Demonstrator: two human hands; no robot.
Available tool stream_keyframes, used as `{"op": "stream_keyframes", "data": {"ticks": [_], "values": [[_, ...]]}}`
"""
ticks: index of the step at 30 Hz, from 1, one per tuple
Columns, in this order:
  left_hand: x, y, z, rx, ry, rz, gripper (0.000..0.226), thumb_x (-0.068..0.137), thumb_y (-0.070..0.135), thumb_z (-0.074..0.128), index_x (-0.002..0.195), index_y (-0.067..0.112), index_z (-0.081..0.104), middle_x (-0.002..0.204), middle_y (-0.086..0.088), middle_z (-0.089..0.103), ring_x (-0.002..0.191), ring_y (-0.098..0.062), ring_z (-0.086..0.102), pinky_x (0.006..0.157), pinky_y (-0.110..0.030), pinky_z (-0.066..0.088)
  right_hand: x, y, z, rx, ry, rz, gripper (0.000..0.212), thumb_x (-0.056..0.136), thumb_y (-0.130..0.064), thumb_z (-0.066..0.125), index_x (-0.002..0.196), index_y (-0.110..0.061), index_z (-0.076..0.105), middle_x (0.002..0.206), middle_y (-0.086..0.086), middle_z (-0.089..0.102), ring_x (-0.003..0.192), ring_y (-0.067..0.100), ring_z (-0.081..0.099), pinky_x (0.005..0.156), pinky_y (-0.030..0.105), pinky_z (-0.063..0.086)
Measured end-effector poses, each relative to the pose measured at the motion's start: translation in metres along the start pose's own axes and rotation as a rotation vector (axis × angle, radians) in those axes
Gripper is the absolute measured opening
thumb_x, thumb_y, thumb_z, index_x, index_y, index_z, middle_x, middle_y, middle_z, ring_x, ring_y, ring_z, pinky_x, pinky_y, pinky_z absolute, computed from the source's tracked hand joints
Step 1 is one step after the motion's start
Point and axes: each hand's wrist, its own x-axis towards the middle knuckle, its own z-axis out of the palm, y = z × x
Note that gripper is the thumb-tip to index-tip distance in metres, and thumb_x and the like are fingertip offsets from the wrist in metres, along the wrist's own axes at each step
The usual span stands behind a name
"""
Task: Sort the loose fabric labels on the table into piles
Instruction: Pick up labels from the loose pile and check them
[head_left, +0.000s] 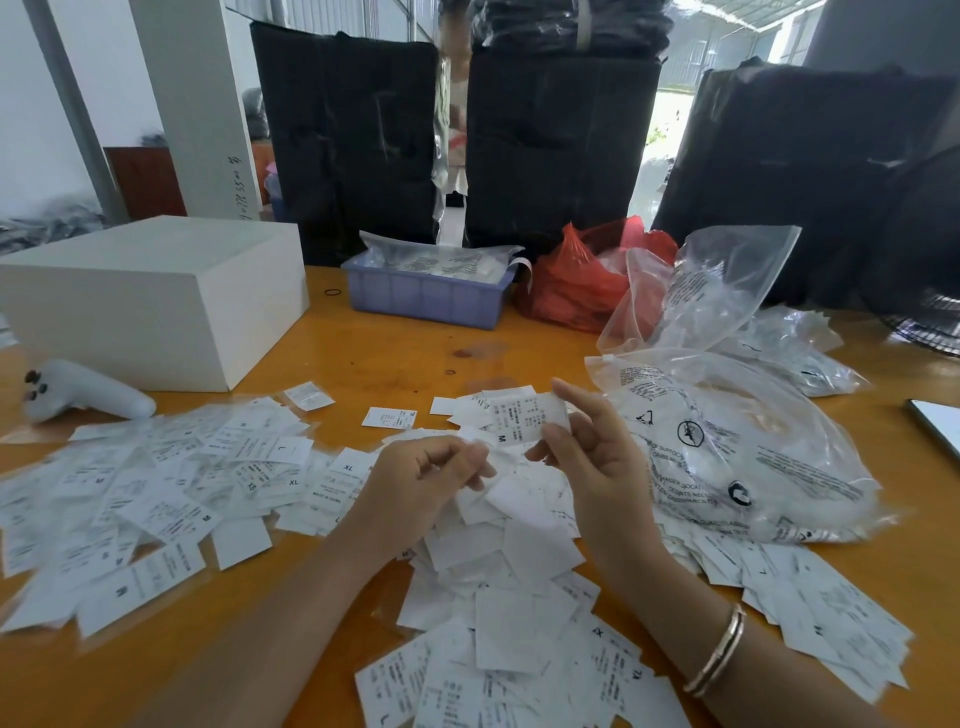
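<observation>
Right hand (592, 457) pinches a white label marked M (524, 415) above the wooden table (395, 358). Left hand (431, 478), fingers curled, meets loose labels (498, 525) heaped between both wrists. Further labels (156, 493) spread leftward; clear printed bags (727, 441) lie right.

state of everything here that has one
right hand: pinching an M label, lifted
left hand: fingers curled on a label
blue bin: filled with bagged labels
red bag: open, slumped
white box: closed
clear bag: open, upright

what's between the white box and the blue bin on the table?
Head view: mostly bare orange table between the white box and the blue bin, apart from a small black rubber band lying near the bin.
</observation>
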Motion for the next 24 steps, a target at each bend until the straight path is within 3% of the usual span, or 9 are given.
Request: {"op": "stream_keyframes", "data": {"ticks": [6,10,16,24], "values": [[-0.0007,0.0013,-0.0003,-0.032,-0.01,-0.016,0.033,0.074,0.057,0.05,0.065,0.031,0.069,0.066,0.017,0.068,0.066,0.006,0.06,0.064,-0.002,0.041,-0.0002,-0.0021,0.0018,0.019,-0.011,0.001,0.041,0.091,0.001,0.053,0.116,-0.031,0.055,0.076,0.0,0.07,0.074,0.014,0.069,0.07,0.019,0.053],[-0.0001,0.0013,0.0005,-0.046,-0.005,-0.033,0.033,0.077,0.052,0.05,0.058,0.033,0.069,0.066,0.014,0.069,0.064,0.005,0.061,0.062,-0.002,0.042,0.0006,-0.0026,0.0017,0.066,0.009,-0.018,0.037,0.091,-0.001,0.052,0.115,-0.028,0.056,0.076,0.012,0.067,0.075,0.019,0.069,0.071,0.022,0.053],[-0.001,0.0038,0.0001,-0.093,-0.032,-0.045,0.036,0.077,0.053,0.048,0.059,0.033,0.072,0.078,0.014,0.07,0.076,0.014,0.059,0.063,-0.005,0.045,-0.0028,-0.0012,0.0029,0.009,-0.07,-0.016,0.039,0.091,0.004,0.051,0.114,-0.027,0.056,0.084,-0.002,0.072,0.076,0.013,0.069,0.07,0.017,0.051],[-0.0043,0.0069,-0.0005,-0.127,-0.058,-0.049,0.034,0.08,0.047,0.05,0.065,0.027,0.073,0.073,0.007,0.071,0.068,0.003,0.061,0.063,-0.004,0.043,-0.0031,-0.0003,0.0033,-0.021,-0.057,-0.049,0.038,0.092,0.003,0.051,0.112,-0.029,0.057,0.091,-0.001,0.072,0.079,0.015,0.071,0.069,0.018,0.053]]}}
